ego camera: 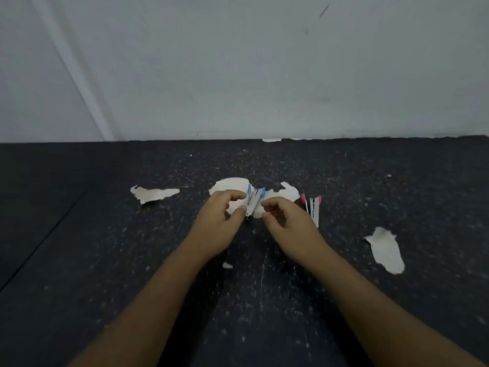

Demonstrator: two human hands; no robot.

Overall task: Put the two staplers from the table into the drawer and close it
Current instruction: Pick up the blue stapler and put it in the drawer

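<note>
A small blue and silver stapler (253, 202) stands gaping open in the middle of the dark table (105, 234). My left hand (221, 223) pinches its lower end between thumb and fingers. My right hand (288, 223) is close beside it on the right, fingers curled, and I cannot tell whether they touch it. A pink and silver stapler (312, 209), also open, lies just right of my right hand, partly hidden by it. No drawer is in view.
The table's dark surface is worn, with pale peeled patches at the left (153, 194), behind the staplers (230, 185) and at the right (386, 251). A grey wall (264, 75) rises along the far edge. A seam runs diagonally down the table's left side.
</note>
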